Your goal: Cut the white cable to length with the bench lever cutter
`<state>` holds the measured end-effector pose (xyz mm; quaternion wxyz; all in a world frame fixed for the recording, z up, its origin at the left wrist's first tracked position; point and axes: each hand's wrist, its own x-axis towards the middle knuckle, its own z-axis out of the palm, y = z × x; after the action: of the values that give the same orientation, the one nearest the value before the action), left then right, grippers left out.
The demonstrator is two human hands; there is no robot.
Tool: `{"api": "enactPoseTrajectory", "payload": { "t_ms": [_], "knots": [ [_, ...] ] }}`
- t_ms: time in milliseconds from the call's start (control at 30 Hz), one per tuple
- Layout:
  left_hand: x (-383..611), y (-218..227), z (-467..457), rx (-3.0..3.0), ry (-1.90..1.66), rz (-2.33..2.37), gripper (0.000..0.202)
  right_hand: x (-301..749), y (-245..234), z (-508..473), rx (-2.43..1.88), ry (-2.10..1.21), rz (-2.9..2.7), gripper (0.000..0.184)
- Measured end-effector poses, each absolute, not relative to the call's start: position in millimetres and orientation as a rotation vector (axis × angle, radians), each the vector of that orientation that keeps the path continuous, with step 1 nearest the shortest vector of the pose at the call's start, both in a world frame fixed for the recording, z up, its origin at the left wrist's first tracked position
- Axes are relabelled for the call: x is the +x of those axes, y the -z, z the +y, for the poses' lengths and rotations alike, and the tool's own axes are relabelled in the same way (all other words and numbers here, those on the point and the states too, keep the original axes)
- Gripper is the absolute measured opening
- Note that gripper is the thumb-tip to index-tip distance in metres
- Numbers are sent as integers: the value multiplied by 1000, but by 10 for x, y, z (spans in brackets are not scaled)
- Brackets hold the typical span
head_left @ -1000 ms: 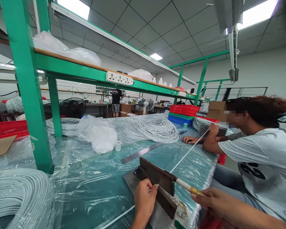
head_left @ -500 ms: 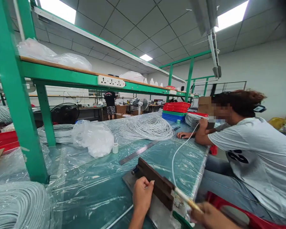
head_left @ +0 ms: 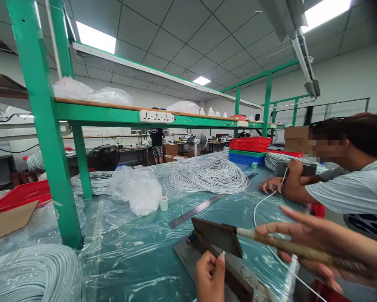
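The cutter blade (head_left: 218, 235) stands just beyond the left hand (head_left: 210, 272), which pinches a cable end (head_left: 223, 253), its handle (head_left: 245, 233) meeting the blurred right hand (head_left: 317, 235), grip unclear.

A lever cutter (head_left: 216, 235) and cable coils (head_left: 207, 176) show a workshop.

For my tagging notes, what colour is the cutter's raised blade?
The blade is dark brown; the head view, the only one, shows it best.
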<state>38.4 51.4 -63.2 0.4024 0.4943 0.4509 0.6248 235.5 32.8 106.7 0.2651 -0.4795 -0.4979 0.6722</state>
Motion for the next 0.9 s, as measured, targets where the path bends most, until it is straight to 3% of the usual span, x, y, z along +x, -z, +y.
{"api": "enactPoseTrajectory", "payload": {
  "t_ms": [67, 200, 433, 900],
  "knots": [
    [387, 588, 503, 1226, -1606, 1095, 57, 2179, -1314, 353, -1096, -1932, -1206, 65],
    [358, 399, 456, 1206, -1619, 1032, 55, 1862, -1555, 600, -912, -1863, -1115, 69],
    [260, -10, 331, 1145, -1630, 958, 57, 1276, -1776, 1358, -798, -1816, -1457, 72],
    [213, -248, 309, 883, -1697, 860, 61, 192, -1448, 2255, -1025, -1582, -1617, 68]
  ]
}}
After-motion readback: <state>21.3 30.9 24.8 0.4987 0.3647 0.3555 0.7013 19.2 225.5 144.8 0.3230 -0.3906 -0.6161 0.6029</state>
